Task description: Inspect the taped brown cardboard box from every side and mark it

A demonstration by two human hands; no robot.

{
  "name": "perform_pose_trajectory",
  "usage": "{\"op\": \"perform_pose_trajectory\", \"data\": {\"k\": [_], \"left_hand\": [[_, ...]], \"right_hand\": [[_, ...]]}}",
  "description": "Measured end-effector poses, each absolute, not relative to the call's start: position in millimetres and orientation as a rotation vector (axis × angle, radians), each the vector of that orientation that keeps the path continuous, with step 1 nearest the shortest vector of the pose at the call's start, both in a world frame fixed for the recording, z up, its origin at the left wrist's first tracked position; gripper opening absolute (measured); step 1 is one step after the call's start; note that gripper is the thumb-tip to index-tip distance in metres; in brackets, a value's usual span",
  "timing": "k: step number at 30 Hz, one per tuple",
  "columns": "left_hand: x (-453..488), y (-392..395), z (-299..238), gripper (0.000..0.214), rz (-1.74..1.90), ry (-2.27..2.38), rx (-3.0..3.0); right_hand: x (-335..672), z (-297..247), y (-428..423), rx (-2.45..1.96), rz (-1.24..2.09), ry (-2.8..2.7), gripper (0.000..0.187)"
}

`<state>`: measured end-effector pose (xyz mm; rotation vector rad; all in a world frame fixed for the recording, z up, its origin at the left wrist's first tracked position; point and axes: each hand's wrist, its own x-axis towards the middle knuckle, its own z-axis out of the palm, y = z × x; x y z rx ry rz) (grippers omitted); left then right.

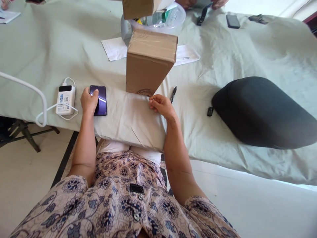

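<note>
From my end, I have the left hand [88, 100] curled at the left edge of a phone [102, 102], thumb laid over its screen; I can't tell whether those fingers grip it or only rest there. The phone lies flat beneath that thumb on the pale green cloth [116, 122]. My right hand [163, 106] has thumb and forefinger brought close together, and I can't tell whether anything thin is pinched between them.

Just beyond those right fingertips stands a brown cardboard box [148, 71], its near bottom edge right by them; I can't make out contact. A black pen [173, 94] lies just right of the right hand's knuckles, and a thin dark strand [136, 136] lies nearer me than the fingertips, to their left. Left of the left fingers I see a white power bank [65, 100] with a white cable [49, 107].

Farther right of the right fingers sit a small black piece [210, 111] and a large black rounded object [264, 112]. Past the box, away from both hands, are a clear basin [182, 16] and another person's hand [219, 3].
</note>
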<state>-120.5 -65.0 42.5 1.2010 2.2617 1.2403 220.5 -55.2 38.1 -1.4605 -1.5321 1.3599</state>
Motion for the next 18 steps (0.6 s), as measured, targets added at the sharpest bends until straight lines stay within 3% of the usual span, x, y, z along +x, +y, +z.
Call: {"op": "perform_pose_trajectory", "data": {"k": [5,11,15,18], "left_hand": [[-107.9,-72.3,54.7,0.053,1.138,2.326,1.378],[-68.9,-36.3,42.3,0.084,1.423,1.722,1.463],[-28.7,-9.2,19.6,0.105,1.482,1.494,1.361],[-5.8,-4.2,6.6,0.103,1.466,1.455,1.28]], "right_hand": [[219.4,38.2,-55.0,-1.584,1.185,-1.499,0.011],[216.2,31.1,-51.1,-1.752,0.767,-1.508,0.017],[212.6,18.7,-48.4,-1.683,0.645,-1.516,0.046],[210.9,11.4,-48.0,-1.641,0.633,-1.611,0.068]]}}
